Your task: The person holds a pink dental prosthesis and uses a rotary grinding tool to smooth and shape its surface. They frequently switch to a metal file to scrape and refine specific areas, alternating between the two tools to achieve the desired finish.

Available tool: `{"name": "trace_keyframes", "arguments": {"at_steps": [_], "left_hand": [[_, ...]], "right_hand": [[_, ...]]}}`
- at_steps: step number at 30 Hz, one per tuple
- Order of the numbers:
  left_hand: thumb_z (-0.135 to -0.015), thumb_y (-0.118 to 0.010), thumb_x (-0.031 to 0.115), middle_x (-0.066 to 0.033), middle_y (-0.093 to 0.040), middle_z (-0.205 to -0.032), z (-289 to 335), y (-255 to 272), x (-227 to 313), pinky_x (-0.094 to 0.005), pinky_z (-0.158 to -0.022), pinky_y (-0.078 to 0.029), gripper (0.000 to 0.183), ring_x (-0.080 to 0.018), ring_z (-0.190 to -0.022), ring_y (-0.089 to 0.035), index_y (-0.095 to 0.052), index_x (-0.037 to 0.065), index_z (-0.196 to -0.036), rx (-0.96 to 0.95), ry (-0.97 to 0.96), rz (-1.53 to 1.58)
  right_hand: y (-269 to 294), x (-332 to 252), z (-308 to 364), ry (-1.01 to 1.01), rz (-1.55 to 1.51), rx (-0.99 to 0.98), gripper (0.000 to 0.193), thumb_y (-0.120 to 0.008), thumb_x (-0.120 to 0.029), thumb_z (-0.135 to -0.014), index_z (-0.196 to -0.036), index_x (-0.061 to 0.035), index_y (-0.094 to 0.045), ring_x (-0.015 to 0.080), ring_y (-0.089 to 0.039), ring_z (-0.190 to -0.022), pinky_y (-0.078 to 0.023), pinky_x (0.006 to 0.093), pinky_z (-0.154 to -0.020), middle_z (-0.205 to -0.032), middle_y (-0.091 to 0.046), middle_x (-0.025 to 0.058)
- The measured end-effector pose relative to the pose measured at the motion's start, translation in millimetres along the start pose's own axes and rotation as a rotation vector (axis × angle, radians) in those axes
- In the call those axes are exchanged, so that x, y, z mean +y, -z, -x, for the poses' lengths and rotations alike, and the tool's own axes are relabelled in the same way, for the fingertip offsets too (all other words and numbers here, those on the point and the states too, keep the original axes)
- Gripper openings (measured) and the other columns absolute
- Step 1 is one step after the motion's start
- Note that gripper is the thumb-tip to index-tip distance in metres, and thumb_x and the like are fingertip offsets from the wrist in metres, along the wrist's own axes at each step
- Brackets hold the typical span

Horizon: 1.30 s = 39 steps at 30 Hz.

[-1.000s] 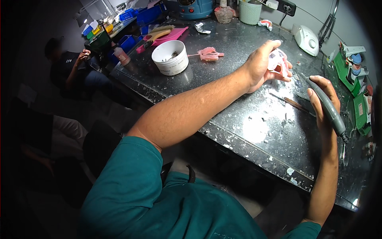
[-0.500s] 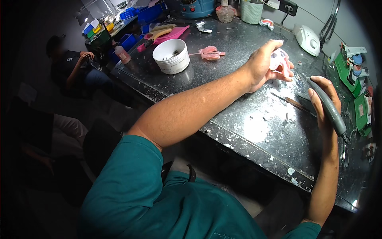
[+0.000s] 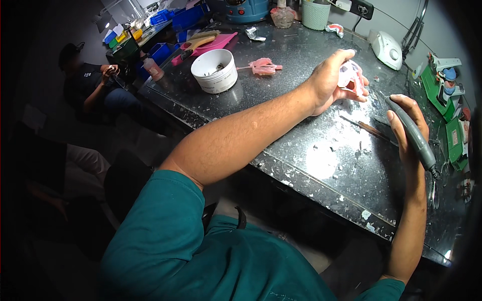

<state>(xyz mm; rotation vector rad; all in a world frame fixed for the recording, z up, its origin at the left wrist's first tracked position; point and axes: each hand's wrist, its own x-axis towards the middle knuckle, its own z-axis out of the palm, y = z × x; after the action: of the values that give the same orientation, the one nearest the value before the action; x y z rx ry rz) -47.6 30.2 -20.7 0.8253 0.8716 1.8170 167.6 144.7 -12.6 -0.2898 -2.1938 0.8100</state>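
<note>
Over the far right part of the dark bench (image 3: 281,135), my left hand (image 3: 327,83) is closed round a pink-and-white denture base (image 3: 350,83) with an open arch shape. Its thumb is on top and the fingertips show beyond the piece. To the right, my right hand (image 3: 399,131) grips a dark grey, curved electric handpiece (image 3: 412,131) with a cord at its lower end. The handpiece's tip points up toward the denture base, apart from it. Between the hands, a wooden-handled wax knife (image 3: 372,130) lies on the bench.
A white tub (image 3: 215,72) holds small metal bits. Beside it lie a pink moulded piece (image 3: 263,66) and a pink dustpan with a brush (image 3: 201,42). A white control unit (image 3: 385,49) and green articulators (image 3: 437,85) stand right. Another person (image 3: 95,85) sits at the left.
Both hands keep their grips and almost the same places. The whole view shifts slightly. The other person's hands at the left have moved a little.
</note>
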Motion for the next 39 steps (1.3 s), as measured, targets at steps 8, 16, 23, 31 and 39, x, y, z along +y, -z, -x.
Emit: {"name": "trace_keyframes", "arguments": {"at_steps": [8,16,23,31,39], "left_hand": [[-0.101,-0.047,0.044,-0.0229,-0.066,-0.095,0.8,-1.6,0.3,-0.0491,-0.084,-0.062,0.050,-0.0323,-0.092,-0.070,-0.062,-0.004,-0.100,0.009,-0.001,0.001],[-0.101,-0.045,0.043,-0.0235,-0.067,-0.096,-0.7,-2.3,-0.6,-0.0485,-0.084,-0.062,0.051,-0.0328,-0.091,-0.071,-0.062,-0.004,-0.101,-0.003,-0.012,-0.022],[-0.101,-0.045,0.042,-0.0234,-0.067,-0.096,0.7,-0.8,1.6,-0.0489,-0.085,-0.061,0.049,-0.0330,-0.092,-0.071,-0.063,-0.004,-0.102,-0.010,-0.025,-0.033],[-0.100,-0.047,0.041,-0.0243,-0.068,-0.099,1.6,-2.3,1.0,-0.0500,-0.088,-0.060,0.048,-0.0329,-0.093,-0.072,-0.062,-0.004,-0.104,0.003,-0.031,-0.065],[-0.100,-0.048,0.041,-0.0245,-0.068,-0.100,-0.1,-0.6,-0.1,-0.0488,-0.088,-0.060,0.046,-0.0335,-0.095,-0.072,-0.062,-0.003,-0.105,-0.004,-0.038,-0.071]], "right_hand": [[0.7,-1.1,-0.3,0.015,0.027,-0.002,0.029,-0.073,-0.013,-0.090,-0.117,-0.0033,-0.067,0.0109,-0.062,-0.096,-0.049,0.0258,-0.087,-0.108,-0.067,0.0047],[1.8,-0.9,-0.1,0.031,0.044,0.004,0.029,-0.072,-0.013,-0.090,-0.116,-0.0027,-0.067,0.0127,-0.063,-0.096,-0.049,0.0267,-0.089,-0.107,-0.068,0.0059],[1.5,-1.0,-2.6,0.035,0.069,-0.012,0.029,-0.073,-0.013,-0.089,-0.116,-0.0035,-0.068,0.0161,-0.066,-0.101,-0.050,0.0294,-0.091,-0.109,-0.069,0.0082],[2.0,1.3,-0.7,0.030,0.041,-0.014,0.030,-0.074,-0.012,-0.089,-0.117,-0.0038,-0.068,0.0161,-0.066,-0.104,-0.050,0.0296,-0.094,-0.111,-0.069,0.0078],[2.9,0.4,-1.4,0.033,0.062,-0.012,0.030,-0.075,-0.014,-0.089,-0.117,-0.0046,-0.068,0.0151,-0.066,-0.103,-0.051,0.0289,-0.093,-0.110,-0.070,0.0070]]}}
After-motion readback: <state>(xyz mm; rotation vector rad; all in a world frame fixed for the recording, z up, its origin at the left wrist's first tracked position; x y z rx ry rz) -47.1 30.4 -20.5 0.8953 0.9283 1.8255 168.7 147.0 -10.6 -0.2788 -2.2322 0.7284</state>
